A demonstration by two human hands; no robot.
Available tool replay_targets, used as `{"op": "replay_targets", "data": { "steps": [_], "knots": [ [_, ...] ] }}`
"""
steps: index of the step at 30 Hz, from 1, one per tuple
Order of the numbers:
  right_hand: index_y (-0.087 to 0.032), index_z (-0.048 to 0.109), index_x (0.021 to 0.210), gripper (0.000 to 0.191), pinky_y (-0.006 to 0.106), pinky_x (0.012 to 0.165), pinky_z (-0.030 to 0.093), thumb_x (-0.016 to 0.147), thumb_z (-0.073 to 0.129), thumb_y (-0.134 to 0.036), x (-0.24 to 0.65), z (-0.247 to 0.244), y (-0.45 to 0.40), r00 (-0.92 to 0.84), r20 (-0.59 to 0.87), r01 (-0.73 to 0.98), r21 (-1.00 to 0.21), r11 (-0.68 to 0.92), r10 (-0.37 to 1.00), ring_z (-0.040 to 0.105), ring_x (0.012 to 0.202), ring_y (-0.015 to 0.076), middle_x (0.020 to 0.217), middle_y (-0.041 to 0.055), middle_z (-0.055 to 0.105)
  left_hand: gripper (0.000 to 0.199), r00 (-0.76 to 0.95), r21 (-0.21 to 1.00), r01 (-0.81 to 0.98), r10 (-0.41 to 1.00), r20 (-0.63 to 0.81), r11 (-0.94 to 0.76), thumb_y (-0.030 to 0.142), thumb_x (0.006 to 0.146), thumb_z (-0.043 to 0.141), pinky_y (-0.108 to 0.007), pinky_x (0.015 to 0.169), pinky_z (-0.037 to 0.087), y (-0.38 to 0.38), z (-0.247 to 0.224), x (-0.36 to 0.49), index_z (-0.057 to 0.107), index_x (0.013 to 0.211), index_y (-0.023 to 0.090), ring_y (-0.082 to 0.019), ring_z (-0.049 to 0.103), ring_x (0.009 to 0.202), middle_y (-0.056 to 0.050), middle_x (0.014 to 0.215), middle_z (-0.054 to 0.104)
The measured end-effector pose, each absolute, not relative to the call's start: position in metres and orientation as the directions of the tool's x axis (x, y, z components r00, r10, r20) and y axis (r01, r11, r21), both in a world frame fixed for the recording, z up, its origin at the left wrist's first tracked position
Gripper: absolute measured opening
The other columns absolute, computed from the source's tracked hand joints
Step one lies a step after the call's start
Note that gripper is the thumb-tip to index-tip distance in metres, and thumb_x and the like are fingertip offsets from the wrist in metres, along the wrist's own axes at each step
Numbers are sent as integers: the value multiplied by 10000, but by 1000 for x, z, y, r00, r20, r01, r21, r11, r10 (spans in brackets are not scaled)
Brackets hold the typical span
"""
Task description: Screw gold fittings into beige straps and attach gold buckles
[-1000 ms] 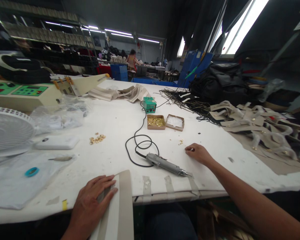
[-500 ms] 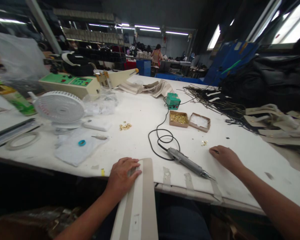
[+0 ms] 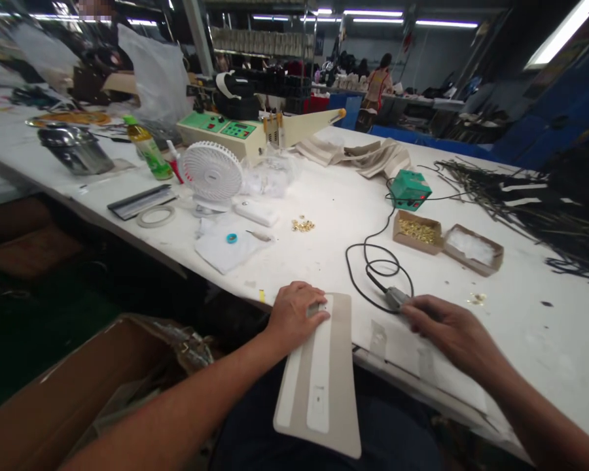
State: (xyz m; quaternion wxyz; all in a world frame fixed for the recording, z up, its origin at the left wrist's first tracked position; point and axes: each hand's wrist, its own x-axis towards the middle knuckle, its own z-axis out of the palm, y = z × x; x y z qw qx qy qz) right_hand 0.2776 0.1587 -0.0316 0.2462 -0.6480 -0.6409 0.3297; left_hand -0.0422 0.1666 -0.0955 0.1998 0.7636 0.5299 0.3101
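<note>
My left hand point(image 3: 295, 315) grips the far end of a flat beige panel point(image 3: 342, 373), thumb on top. The panel has white strips and a small slot near its lower end; it overhangs the table's front edge above my lap. My right hand point(image 3: 449, 330) is closed over a grey electric screwdriver point(image 3: 395, 298) lying on the table. Only the screwdriver's cable end shows; the hand hides the rest. Its black cable point(image 3: 349, 261) loops on the table towards a green power box point(image 3: 410, 190).
Small cardboard boxes of gold fittings point(image 3: 417, 231) and white bits point(image 3: 472, 244) stand beyond my right hand. Loose gold pieces point(image 3: 303, 226) lie mid-table. A white fan point(image 3: 211, 173), tape ring point(image 3: 156, 216), bottle point(image 3: 150, 154) and metal pot point(image 3: 76, 150) stand left. A person point(image 3: 377, 88) is far back.
My right hand has moved left from beside the loose gold pieces onto the screwdriver and closed on it. My left hand keeps hold of the panel. The view has turned left.
</note>
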Motion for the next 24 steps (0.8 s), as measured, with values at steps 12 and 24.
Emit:
{"op": "replay_targets", "data": {
  "steps": [12, 24],
  "knots": [
    [-241, 727, 902, 260, 339, 822, 461, 973, 552, -419, 153, -73, 180, -377, -61, 615, -763, 201, 924, 641, 885, 220, 915, 26, 705, 265, 251, 654, 652, 923, 291, -383, 325, 852, 840, -473, 1025, 416, 163, -100, -45, 758, 1100, 280, -263, 591, 1214, 13, 1221, 783],
    [-226, 733, 825, 259, 314, 698, 438, 849, 663, -474, 144, -68, 186, -228, -266, 667, -743, -49, 937, 631, 755, 213, 787, 7, 733, 237, 260, 662, 629, 913, 316, -408, 337, 892, 798, -485, 1057, 399, 163, -106, -47, 746, 1114, 276, -270, 576, 1240, 20, 1239, 778]
  ]
}}
